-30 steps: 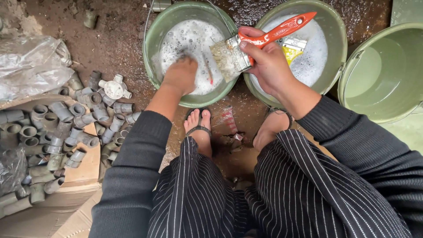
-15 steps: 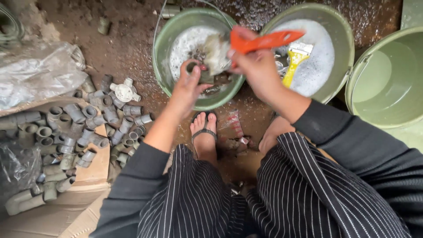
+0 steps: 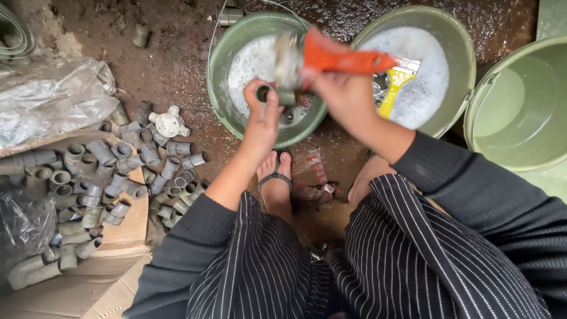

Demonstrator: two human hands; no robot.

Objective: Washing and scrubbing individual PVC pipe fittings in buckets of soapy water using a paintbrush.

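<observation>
My left hand grips a small grey pipe fitting above the left green bucket, which holds soapy water. My right hand holds a paintbrush with an orange handle; its wet bristles press against the fitting. Both hands are over the near rim of that bucket.
A second green bucket of foamy water holds a yellow-handled brush. A third bucket stands at the right. Several grey pipe fittings lie heaped on cardboard at the left, beside a plastic bag. My sandalled feet rest on wet ground.
My left hand lifted a fitting out of the soapy water. My right hand brought the orange-handled brush down onto it.
</observation>
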